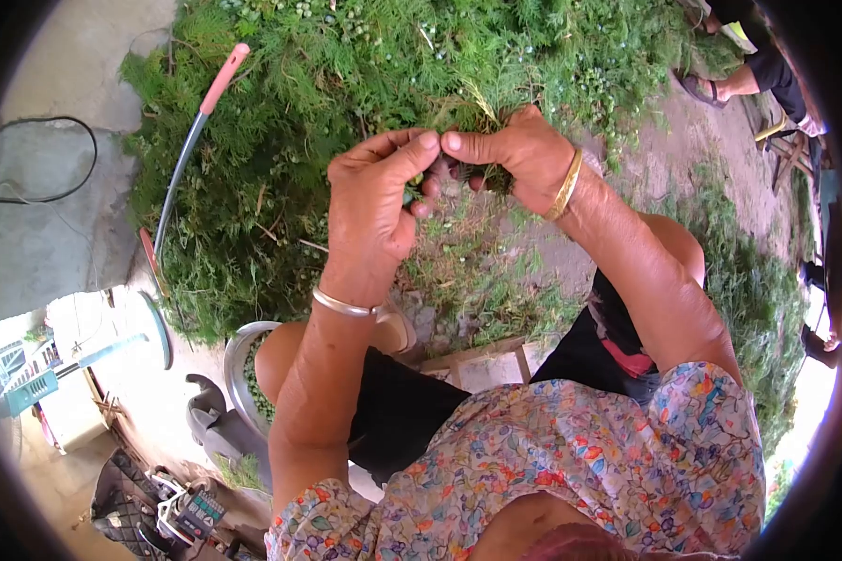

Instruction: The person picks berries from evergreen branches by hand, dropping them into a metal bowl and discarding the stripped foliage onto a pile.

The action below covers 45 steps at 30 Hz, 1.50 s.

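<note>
My left hand point(379, 187), with a silver bangle at the wrist, is closed at upper centre, its thumb tip close to the other thumb. Beside it my right hand point(524, 159), below a gold bangle, has its fingers curled round a green sprig point(496, 176). What lies between the left fingers is too small to make out. Behind both hands spreads a large heap of green conifer branches point(299, 65) with small pale berries.
A long tool with a pink handle point(223, 79) leans on the heap at left. A metal basin point(239, 365) holding green berries stands beside my left knee. Loose clippings point(477, 280) litter the ground. Another person's foot point(706, 89) shows at upper right.
</note>
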### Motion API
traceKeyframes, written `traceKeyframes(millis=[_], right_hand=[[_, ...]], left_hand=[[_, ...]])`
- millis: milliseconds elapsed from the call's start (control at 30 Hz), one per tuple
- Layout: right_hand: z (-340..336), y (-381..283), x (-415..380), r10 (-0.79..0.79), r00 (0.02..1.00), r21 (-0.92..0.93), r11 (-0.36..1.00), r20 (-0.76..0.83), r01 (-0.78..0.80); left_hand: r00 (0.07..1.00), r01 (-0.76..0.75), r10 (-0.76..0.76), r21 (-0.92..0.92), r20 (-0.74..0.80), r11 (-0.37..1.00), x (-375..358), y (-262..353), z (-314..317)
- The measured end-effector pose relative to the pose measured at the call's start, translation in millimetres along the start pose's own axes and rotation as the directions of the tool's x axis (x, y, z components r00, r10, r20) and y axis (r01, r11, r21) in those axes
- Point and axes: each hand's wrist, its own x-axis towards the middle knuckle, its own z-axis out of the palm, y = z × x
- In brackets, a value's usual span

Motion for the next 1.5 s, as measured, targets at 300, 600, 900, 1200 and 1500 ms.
traceKeyframes(millis=[300, 600, 900, 1200, 1500], right_hand=[[-2.8, -9.1, -2.8, 0.032, 0.999, 0.026, 0.999, -0.009, -0.032], [-26.3, 9.5, -17.4, 0.078, 0.978, -0.557, 0.812, -0.192, -0.175], [-62.0, 48.3, -67.5, 0.537, 0.725, -0.897, 0.169, 0.431, 0.408], [-62.4, 24.4, -80.8, 0.338, 0.927, -0.983, 0.137, 0.162, 0.122], [-51.6, -19.0, -100.7, 0.148, 0.964, -0.975, 0.017, 0.220, 0.220]], left_hand=[[0.996, -0.014, 0.013, 0.013, 0.092, 1.000, 0.6, 11.3, -12.9], [0.976, -0.199, 0.196, -0.023, -0.094, 0.980, -19.5, 77.6, -126.5], [0.746, -0.059, 0.212, 0.255, -0.631, 0.965, -132.5, 55.3, -277.9], [0.704, 0.055, 0.249, 0.401, -0.666, 0.915, -234.7, -141.2, -458.1], [0.782, 0.219, 0.098, 0.418, -0.615, 0.881, -315.6, -163.3, -556.0]])
